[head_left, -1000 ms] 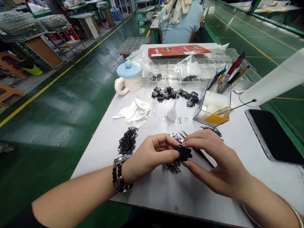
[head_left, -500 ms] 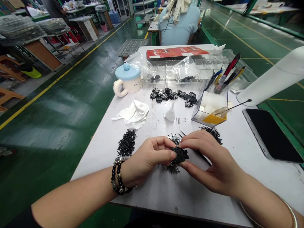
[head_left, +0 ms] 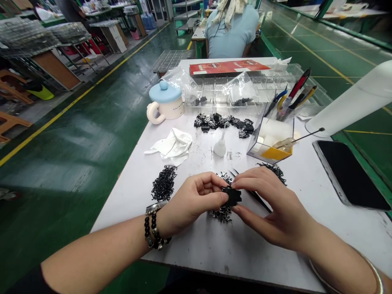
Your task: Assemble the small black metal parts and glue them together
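Observation:
A small black part is held between both hands over a pile of small metal pieces. My left hand pinches its left side between thumb and forefinger. The fingertips of my right hand touch its upper and lower edges at the right. Black tweezers lie on the table, partly under my right hand. To the left is a heap of small black pieces; another heap shows behind my right hand. Black and metal parts lie in a row farther back.
On the white table are a lidded mug, a white cloth, a small white bottle, a pen holder and a phone. A white cylinder leans in from the right. A person sits beyond clear trays.
The black part has tilted slightly between the fingers, and its face looks flatter to the camera. Both hands have stayed nearly in place.

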Tool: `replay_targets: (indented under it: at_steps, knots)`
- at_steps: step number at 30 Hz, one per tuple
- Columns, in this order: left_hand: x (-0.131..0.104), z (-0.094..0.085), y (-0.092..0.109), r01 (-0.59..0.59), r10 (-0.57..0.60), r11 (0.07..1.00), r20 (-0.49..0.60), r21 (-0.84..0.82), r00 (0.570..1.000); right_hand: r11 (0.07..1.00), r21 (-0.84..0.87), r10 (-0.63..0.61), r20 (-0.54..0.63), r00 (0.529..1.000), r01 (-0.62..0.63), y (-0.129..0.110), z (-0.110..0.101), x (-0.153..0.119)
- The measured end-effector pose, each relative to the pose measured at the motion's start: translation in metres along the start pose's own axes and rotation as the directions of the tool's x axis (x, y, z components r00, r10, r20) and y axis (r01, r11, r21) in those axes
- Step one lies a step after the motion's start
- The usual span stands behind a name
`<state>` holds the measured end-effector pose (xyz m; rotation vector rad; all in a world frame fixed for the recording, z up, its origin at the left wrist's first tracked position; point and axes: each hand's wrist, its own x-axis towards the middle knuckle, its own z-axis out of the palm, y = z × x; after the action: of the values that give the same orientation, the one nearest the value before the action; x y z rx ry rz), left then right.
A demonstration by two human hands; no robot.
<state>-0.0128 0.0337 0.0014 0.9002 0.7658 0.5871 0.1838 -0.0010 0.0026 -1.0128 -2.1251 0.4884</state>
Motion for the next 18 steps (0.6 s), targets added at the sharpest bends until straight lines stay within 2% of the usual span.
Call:
replay_targets:
  at_steps: [5,8,10,12,15,18]
  knots:
    - [0.001,0.001,0.001,-0.017,0.017,1.000,0.017,0.015,1.000,0.996,-0.086,-0.026,-0.027,0.999,0.024,-0.001,-0.004,0.002]
    - [0.000,0.002,0.003,-0.028,0.026,0.993,0.019,0.118,0.999,0.992,-0.124,-0.003,-0.035,0.999,-0.001,-0.001,-0.014,-0.002]
    - [-0.001,0.001,0.004,-0.025,0.030,0.977,-0.021,0.212,0.999,0.983,-0.177,0.039,-0.069,0.997,-0.051,0.000,-0.025,-0.014]
    - [-0.001,0.000,0.004,-0.007,0.028,0.964,-0.075,0.266,0.997,0.956,-0.266,0.092,-0.132,0.987,-0.125,0.003,-0.038,-0.037]
    - [-0.001,-0.001,0.005,0.005,0.026,0.965,-0.115,0.263,0.993,0.839,-0.442,0.228,-0.242,0.943,-0.316,0.013,-0.056,-0.089]
    - [0.000,-0.001,0.005,0.023,0.011,0.967,-0.131,0.252,0.991,0.571,-0.590,0.369,-0.437,0.820,-0.571,0.025,-0.067,-0.144]
